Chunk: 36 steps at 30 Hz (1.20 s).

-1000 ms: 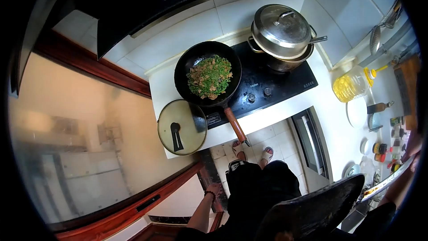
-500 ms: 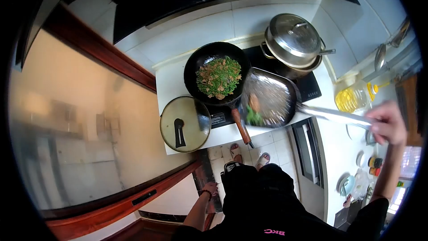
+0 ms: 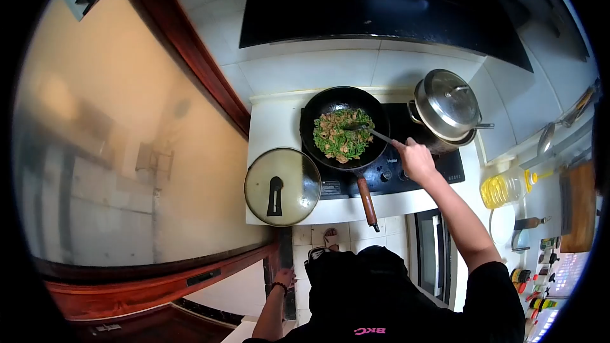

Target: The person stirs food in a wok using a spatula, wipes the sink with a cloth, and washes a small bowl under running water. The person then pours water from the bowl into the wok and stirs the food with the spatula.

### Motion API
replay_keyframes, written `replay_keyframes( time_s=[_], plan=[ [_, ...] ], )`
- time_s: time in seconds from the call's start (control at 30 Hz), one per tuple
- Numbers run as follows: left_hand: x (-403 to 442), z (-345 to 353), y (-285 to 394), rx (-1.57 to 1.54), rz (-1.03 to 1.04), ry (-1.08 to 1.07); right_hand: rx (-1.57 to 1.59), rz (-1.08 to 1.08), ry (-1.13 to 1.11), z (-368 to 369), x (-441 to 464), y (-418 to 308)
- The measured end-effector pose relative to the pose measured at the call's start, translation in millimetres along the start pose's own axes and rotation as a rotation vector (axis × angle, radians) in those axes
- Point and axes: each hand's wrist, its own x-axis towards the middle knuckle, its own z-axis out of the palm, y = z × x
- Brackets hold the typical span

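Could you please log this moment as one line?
right hand: gripping spatula; spatula tip: in chopped greens and meat; wok: on cooktop; glass lid: beside wok; left hand: lowered, away from wok

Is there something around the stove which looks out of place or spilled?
I see no spill around the wok. Only the glass lid looks slightly odd: it lies at the corner of the white counter, its rim seeming to reach just past the edge, so it may be less secure there.

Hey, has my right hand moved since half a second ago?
Yes. Against the stove, your right hand has shifted left in view, from beyond its right end to over it.
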Motion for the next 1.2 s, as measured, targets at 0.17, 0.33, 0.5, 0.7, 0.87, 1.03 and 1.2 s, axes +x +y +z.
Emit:
replay_keyframes(
  time_s=[0.17, 0.33, 0.5, 0.7, 0.87, 1.03, 1.2],
  plan=[
    [12, 5, 33, -0.068, 0.295, -0.086, 0.002, -0.022, -0.077, 37, -3, -5],
    [-12, 72, 127, -0.042, 0.497, -0.261, 0.316, 0.057, -0.03, 63, -21, 9],
    [-54, 178, 209, -0.056, 0.449, -0.46, 0.409, 0.059, -0.035, 76, -37, 18],
    [-95, 251, 250, 0.0, 0.605, -0.403, 0.526, 0.085, -0.11, 79, -41, 29],
    [-84, 263, 238, -0.229, 0.638, -0.397, 0.622, 0.071, -0.201, 83, -41, 39],
    [-104, 274, 247, -0.308, 0.529, -0.319, 0.6, 0.021, -0.129, 89, -35, 35],
    [-115, 291, 252, -0.322, 0.58, -0.145, 0.517, -0.034, -0.106, 99, -24, 47]
  ],
)
